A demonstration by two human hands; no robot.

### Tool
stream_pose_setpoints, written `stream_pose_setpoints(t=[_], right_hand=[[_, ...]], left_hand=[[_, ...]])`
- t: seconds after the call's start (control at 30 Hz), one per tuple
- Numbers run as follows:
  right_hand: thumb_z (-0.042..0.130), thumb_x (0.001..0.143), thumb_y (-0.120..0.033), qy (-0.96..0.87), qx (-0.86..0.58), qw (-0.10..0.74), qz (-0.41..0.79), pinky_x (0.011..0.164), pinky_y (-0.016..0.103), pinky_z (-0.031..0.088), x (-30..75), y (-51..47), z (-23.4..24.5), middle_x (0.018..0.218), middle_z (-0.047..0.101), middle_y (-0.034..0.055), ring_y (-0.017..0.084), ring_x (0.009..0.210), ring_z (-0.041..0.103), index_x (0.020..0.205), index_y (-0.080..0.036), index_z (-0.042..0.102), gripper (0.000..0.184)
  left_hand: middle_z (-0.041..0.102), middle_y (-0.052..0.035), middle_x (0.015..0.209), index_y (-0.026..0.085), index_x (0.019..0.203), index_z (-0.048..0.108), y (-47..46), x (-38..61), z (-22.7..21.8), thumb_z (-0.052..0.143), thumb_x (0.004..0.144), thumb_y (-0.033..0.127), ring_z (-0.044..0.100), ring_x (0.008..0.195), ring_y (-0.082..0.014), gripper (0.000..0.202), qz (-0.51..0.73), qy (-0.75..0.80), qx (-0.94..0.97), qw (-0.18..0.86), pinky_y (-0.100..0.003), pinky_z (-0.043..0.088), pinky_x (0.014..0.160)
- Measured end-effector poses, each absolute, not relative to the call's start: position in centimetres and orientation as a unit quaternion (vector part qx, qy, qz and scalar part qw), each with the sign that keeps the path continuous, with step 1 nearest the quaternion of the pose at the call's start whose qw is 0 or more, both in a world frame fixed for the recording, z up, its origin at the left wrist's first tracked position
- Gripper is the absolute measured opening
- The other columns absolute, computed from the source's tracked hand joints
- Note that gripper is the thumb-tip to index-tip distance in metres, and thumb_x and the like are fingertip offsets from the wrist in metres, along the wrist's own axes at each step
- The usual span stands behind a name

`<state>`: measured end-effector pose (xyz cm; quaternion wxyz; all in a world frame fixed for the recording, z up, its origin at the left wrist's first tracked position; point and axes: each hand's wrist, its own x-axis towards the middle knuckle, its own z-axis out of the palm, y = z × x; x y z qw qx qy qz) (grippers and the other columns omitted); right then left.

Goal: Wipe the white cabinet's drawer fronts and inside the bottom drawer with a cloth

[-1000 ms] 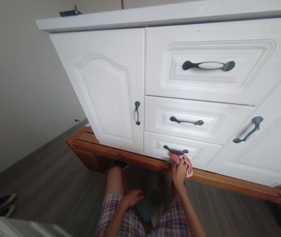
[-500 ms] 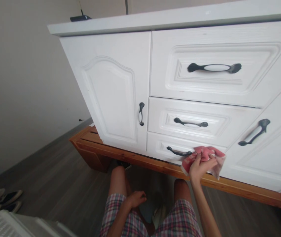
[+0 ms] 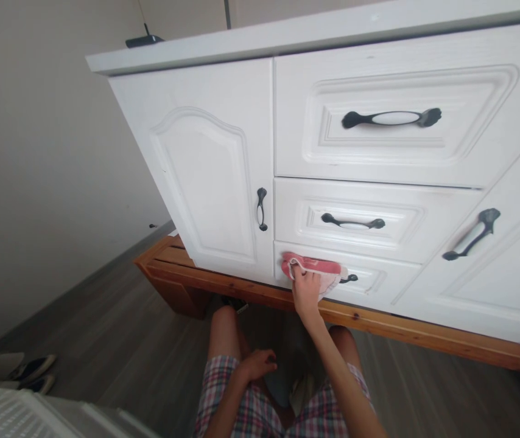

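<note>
My right hand is closed on a red and white cloth, pressed against the left part of the bottom drawer. The cloth covers most of that drawer's dark handle; only its right end shows. My left hand hangs by my left thigh, fingers loosely bent and a little apart, with nothing in it. Above the cloth is the middle drawer with its dark and white handle.
The white cabinet has a wider top drawer, a left door and a right door. It stands on a wooden base. A black device lies on the countertop. At lower left are another person's shoes.
My right hand has moved left with the cloth, from the right end of the bottom drawer to its left part. My left hand stays by my thigh.
</note>
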<state>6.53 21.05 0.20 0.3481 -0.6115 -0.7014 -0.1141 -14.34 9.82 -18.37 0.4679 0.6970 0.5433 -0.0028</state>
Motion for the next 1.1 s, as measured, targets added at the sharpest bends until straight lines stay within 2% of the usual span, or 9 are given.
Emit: stream_pose_setpoints(t=[0.17, 0.27, 0.4, 0.5, 0.63, 0.8, 0.93, 1.1], right_hand=[[0.05, 0.094, -0.005, -0.728, -0.614, 0.297, -0.075, 0.073, 0.035, 0.042, 7.2, 20.1, -3.2, 0.076, 0.063, 0.0064, 0.023, 0.071, 0.054, 0.138, -0.03, 0.074, 0.057], [0.047, 0.091, -0.005, -0.726, -0.622, 0.289, -0.051, 0.067, 0.032, 0.039, 9.6, 18.5, -5.0, 0.074, 0.062, 0.0048, 0.022, 0.066, 0.054, 0.139, -0.028, 0.074, 0.06], [0.042, 0.095, -0.016, -0.65, -0.663, 0.369, -0.054, 0.073, 0.036, 0.046, 15.5, 16.8, -6.6, 0.083, 0.06, 0.0085, 0.026, 0.077, 0.056, 0.14, -0.016, 0.071, 0.053], [0.048, 0.095, -0.031, -0.578, -0.673, 0.456, -0.072, 0.087, 0.045, 0.051, 20.6, 16.2, -6.6, 0.097, 0.06, 0.0119, 0.029, 0.091, 0.057, 0.129, -0.015, 0.071, 0.045], [0.054, 0.088, -0.04, -0.49, -0.685, 0.531, -0.093, 0.1, 0.053, 0.049, 25.4, 15.9, -4.6, 0.113, 0.058, 0.0158, 0.034, 0.107, 0.057, 0.115, -0.017, 0.068, 0.039], [0.058, 0.091, -0.047, -0.461, -0.658, 0.586, -0.106, 0.109, 0.055, 0.045, 25.3, 16.6, 0.8, 0.119, 0.056, 0.0163, 0.036, 0.118, 0.056, 0.115, -0.017, 0.065, 0.039], [0.059, 0.09, -0.039, -0.452, -0.627, 0.624, -0.111, 0.11, 0.054, 0.044, 20.8, 17.9, 4.5, 0.118, 0.052, 0.0139, 0.034, 0.117, 0.054, 0.117, -0.017, 0.064, 0.035], [0.054, 0.096, -0.026, -0.582, -0.57, 0.574, -0.089, 0.106, 0.048, 0.047, 12.3, 19.4, 4.7, 0.123, 0.051, 0.0131, 0.03, 0.119, 0.052, 0.131, -0.021, 0.065, 0.037]], left_hand=[[0.075, -0.0093, 0.126, 0.017, 0.135, 0.069, 9.7, -14.4, -17.9, 0.07, 0.106, 0.04, 0.073, 0.117, -0.0262, 0.036, 0.008, 0.544, 0.7, 0.462, -0.051, 0.057, 0.109], [0.076, -0.0093, 0.126, 0.017, 0.135, 0.069, 9.6, -14.3, -17.7, 0.069, 0.107, 0.039, 0.073, 0.117, -0.0262, 0.036, 0.011, 0.544, 0.703, 0.458, -0.05, 0.057, 0.109], [0.074, -0.0106, 0.131, 0.018, 0.137, 0.068, 9.8, -14.4, -17.8, 0.068, 0.107, 0.043, 0.071, 0.123, -0.0279, 0.04, 0.01, 0.548, 0.706, 0.448, -0.052, 0.054, 0.112], [0.074, -0.0108, 0.13, 0.017, 0.138, 0.067, 10.0, -14.4, -18.1, 0.068, 0.106, 0.046, 0.07, 0.123, -0.0282, 0.043, 0.004, 0.546, 0.709, 0.448, -0.053, 0.054, 0.112], [0.074, -0.0114, 0.131, 0.017, 0.138, 0.068, 10.0, -14.3, -18.3, 0.066, 0.107, 0.046, 0.07, 0.124, -0.0285, 0.043, 0.0, 0.535, 0.713, 0.453, -0.053, 0.053, 0.112], [0.076, -0.0101, 0.134, 0.021, 0.137, 0.07, 9.9, -14.1, -18.4, 0.064, 0.104, 0.043, 0.07, 0.127, -0.0281, 0.04, -0.002, 0.516, 0.72, 0.464, -0.047, 0.051, 0.113], [0.078, -0.0076, 0.132, 0.025, 0.135, 0.073, 10.0, -14.0, -18.2, 0.063, 0.101, 0.04, 0.072, 0.125, -0.0271, 0.038, -0.012, 0.515, 0.72, 0.465, -0.04, 0.052, 0.108], [0.077, -0.0107, 0.133, 0.02, 0.136, 0.071, 9.9, -14.0, -17.6, 0.064, 0.105, 0.041, 0.072, 0.125, -0.028, 0.039, -0.013, 0.511, 0.718, 0.472, -0.048, 0.053, 0.112]])
